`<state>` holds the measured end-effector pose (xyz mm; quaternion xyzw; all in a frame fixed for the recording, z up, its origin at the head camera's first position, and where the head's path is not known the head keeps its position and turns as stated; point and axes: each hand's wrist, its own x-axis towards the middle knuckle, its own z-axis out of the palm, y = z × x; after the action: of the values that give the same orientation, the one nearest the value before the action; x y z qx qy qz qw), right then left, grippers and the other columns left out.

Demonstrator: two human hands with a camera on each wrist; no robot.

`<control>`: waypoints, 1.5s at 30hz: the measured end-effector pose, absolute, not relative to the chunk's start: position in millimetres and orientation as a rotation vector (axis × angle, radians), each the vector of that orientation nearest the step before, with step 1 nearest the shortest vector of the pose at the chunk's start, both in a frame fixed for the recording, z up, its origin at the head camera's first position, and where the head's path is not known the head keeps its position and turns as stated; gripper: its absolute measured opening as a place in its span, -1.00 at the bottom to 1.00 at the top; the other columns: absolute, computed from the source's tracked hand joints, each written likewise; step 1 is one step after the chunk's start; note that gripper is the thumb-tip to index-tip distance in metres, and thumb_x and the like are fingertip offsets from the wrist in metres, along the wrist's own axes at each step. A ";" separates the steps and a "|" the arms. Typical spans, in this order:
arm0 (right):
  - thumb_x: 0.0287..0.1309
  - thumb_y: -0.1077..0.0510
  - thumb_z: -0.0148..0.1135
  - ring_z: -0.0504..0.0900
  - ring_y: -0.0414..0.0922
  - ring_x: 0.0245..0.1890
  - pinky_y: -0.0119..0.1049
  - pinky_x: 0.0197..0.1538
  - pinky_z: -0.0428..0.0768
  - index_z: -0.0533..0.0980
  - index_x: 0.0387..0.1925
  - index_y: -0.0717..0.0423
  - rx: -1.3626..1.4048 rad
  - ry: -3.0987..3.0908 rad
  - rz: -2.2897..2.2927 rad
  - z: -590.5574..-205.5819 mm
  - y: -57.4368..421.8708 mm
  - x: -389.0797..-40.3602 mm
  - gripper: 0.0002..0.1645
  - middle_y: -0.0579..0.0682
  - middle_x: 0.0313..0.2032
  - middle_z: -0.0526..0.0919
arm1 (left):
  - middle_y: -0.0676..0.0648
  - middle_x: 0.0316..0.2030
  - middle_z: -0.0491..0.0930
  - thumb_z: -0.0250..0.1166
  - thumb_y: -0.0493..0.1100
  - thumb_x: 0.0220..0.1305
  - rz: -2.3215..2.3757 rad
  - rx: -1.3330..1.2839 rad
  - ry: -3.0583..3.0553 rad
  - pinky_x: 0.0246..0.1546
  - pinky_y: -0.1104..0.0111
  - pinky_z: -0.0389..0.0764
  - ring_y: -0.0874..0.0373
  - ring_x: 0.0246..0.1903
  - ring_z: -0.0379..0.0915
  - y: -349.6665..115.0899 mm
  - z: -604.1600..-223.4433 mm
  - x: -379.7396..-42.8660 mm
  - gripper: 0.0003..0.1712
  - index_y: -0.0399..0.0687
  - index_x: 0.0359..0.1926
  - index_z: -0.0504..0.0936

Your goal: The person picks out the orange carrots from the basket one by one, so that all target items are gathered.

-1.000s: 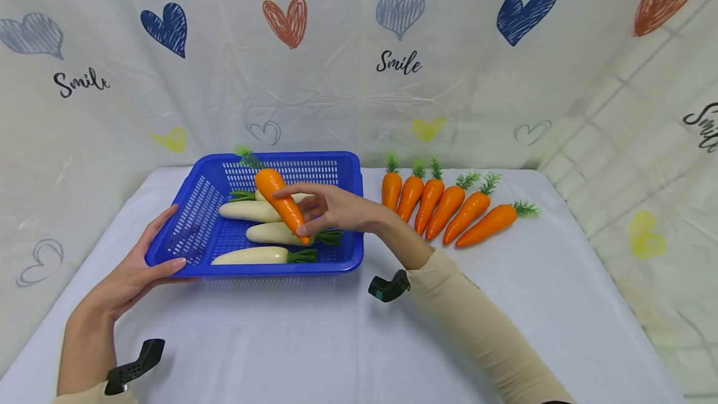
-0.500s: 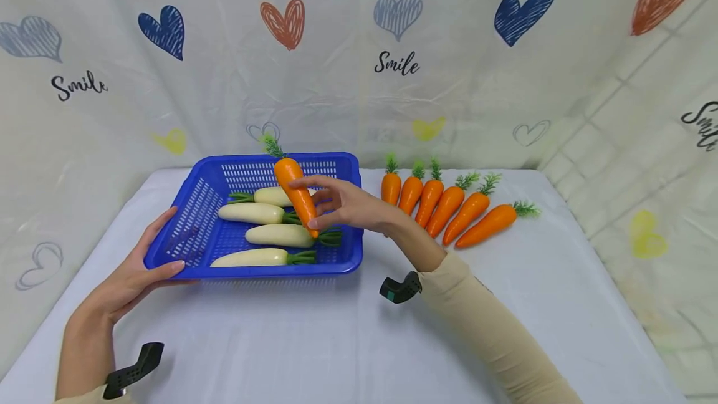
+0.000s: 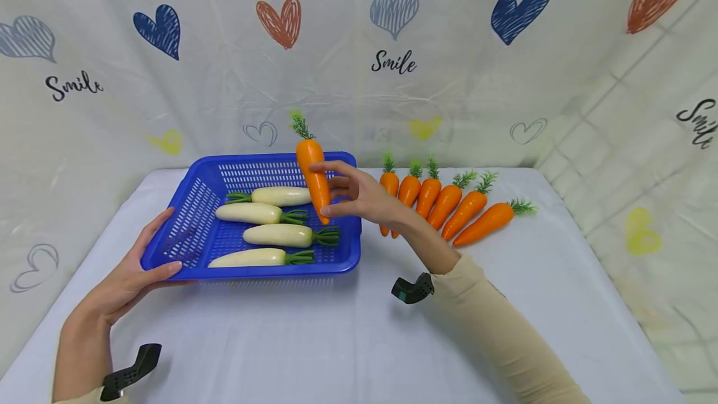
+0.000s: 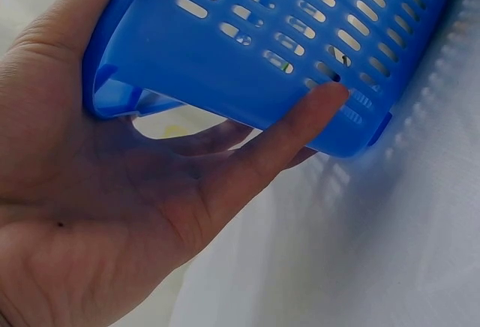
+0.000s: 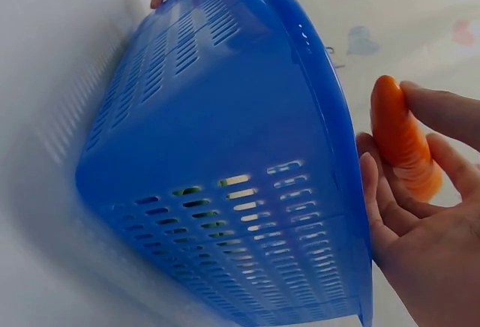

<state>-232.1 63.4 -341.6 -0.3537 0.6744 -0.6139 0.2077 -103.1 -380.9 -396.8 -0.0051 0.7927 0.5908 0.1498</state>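
Observation:
Over the right part of a blue plastic basket [image 3: 252,271], my right hand [image 3: 373,197] pinches an orange carrot [image 3: 312,170] between thumb and fingers. Its green leafy top points up and its tip points down. In the right wrist view the carrot [image 5: 397,128] is beside the basket's rim, apart from it. My left hand [image 3: 130,277] grips the basket's left end, thumb on the near rim. The left wrist view shows that hand's finger [image 4: 300,128] lying along the perforated wall [image 4: 180,49]. Several white radishes [image 3: 277,235] with green stems lie inside the basket.
To the right of the basket, several more carrots [image 3: 445,206] lie fanned out on the white tablecloth [image 3: 314,341], partly behind my right wrist. A pale curtain [image 3: 336,92] printed with hearts hangs behind the table.
My right hand has carried the carrot rightward and a little up, and the carrot stands more upright. The far radishes show more fully. Left hand and basket keep their place.

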 end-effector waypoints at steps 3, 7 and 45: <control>0.25 0.33 0.35 0.64 0.07 0.13 -0.11 0.19 0.70 0.30 0.52 -0.10 -1.002 1.896 -1.728 -342.9 66.4 -233.0 -0.14 0.19 0.20 0.58 | -0.31 0.58 -0.36 0.23 -0.16 0.48 1.699 -0.017 2.275 -0.02 0.18 0.79 0.25 0.13 0.42 -381.0 -397.0 -103.1 0.11 0.83 0.58 -0.32; 0.26 0.35 0.35 0.63 0.06 0.18 -0.10 0.20 0.71 0.29 0.52 -0.07 -1.003 1.915 -1.748 -344.0 70.9 -233.1 -0.14 0.21 0.22 0.59 | -0.31 0.60 -0.40 0.22 -0.15 0.48 1.691 -0.020 2.280 -0.01 0.16 0.79 0.08 0.20 0.32 -381.4 -396.9 -103.5 0.10 0.83 0.58 -0.32; 0.26 0.21 0.42 0.64 0.07 0.09 -0.27 0.16 0.68 0.28 0.53 -0.18 -0.758 2.162 -1.903 -357.7 141.2 -219.9 -0.13 0.18 0.23 0.59 | -0.33 0.56 -0.37 0.25 -0.17 0.47 1.703 -0.017 2.277 -0.03 0.25 0.78 0.32 0.09 0.40 -382.8 -397.9 -103.2 0.13 0.83 0.58 -0.33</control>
<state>-219.9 141.2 -357.7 -0.2536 0.7235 -0.6368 0.0818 -103.2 -382.8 -397.9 -0.0060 0.7919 0.5923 0.1483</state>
